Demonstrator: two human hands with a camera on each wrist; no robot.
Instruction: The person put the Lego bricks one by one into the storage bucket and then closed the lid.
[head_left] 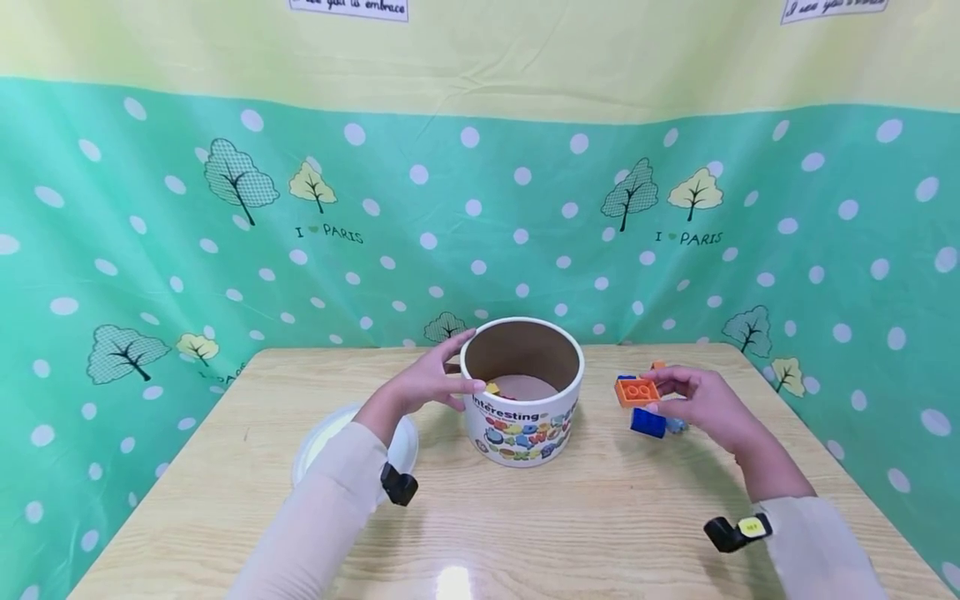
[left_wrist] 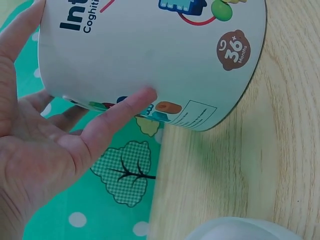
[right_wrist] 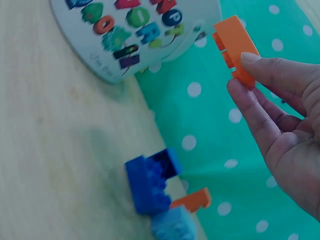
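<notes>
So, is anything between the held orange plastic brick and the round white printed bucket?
Nothing visible stands between the orange brick, pinched in the right hand, and the open white bucket; the left hand touches its opposite side.

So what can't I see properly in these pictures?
Inside the bucket: head view, front wall hides part.
Round white thing: head view, left sleeve covers part.
Light-blue brick: right wrist view, bottom edge cuts it off.
Yellow piece: head view, too small to tell its shape.
</notes>
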